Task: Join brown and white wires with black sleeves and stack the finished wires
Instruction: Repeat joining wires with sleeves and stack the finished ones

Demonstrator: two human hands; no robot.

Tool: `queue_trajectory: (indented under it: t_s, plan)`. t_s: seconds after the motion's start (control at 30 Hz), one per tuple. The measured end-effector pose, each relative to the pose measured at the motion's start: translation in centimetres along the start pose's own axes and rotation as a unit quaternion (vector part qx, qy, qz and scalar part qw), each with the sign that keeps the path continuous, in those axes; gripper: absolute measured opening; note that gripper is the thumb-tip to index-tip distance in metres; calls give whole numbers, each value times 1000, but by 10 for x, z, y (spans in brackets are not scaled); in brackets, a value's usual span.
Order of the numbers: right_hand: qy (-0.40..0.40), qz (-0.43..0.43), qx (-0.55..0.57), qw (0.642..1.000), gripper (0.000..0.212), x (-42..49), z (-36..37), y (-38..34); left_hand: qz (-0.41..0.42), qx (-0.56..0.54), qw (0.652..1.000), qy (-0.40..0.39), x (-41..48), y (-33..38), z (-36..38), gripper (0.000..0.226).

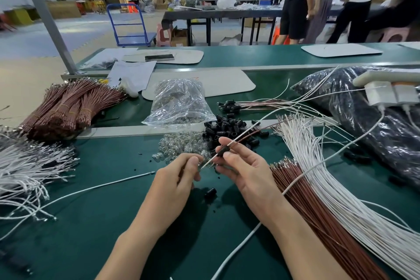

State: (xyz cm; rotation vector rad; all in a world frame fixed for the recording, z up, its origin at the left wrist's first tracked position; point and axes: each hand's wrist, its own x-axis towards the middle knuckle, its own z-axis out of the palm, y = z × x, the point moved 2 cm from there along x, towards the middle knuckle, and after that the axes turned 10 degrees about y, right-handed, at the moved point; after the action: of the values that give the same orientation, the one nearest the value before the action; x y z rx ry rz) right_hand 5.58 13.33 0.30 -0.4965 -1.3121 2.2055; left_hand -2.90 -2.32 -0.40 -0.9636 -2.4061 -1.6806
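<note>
R hand palm-up, pinch on black sleeve, white+brown wires thru it; L hand curled just below-left, hold unclear.

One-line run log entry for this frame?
step: sleeving | right hand: pinches black sleeve on white wire, brown wire alongside | left hand: at wire tip, grip unclear | finished wires: behind loose sleeves

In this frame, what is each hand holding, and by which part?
The right hand pinches the black sleeve threaded on a white and brown wire pair. The left hand pinches near the pair's tips; what it holds cannot be told.
</note>
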Motion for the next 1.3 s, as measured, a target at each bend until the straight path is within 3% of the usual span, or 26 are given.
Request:
queue_trajectory:
  t_s: [0.23, 0.4, 0.6, 0.9, 1.13, 1.3]
  plan:
    - [11, -15, 9, 1000, 33, 0, -3, -2, -21, -24, 998, -47, 2, 1, -7, 26]
    - [0, -70, -60, 996, 35, -9, 2, -9, -16, -13, 998, -53, 2, -1, -5, 10]
    - [-42, -193, -173, 965, 39, -19, 12, -15, -59, -52, 996, -48, 4, -4, -4, 18]
    - [-49, -260, -323, 908, 38, -15, 10, -1, -65, -9, 996, -61, 3, -7, -2, 14]
    - [-71, -232, -308, 920, 38, 5, 34, -29, -84, -81, 993, -9, 6, 1, -2, 19]
    - [-80, -138, -220, 962, 40, 15, 39, -39, -170, -198, 965, 26, 8, 8, -5, 19]
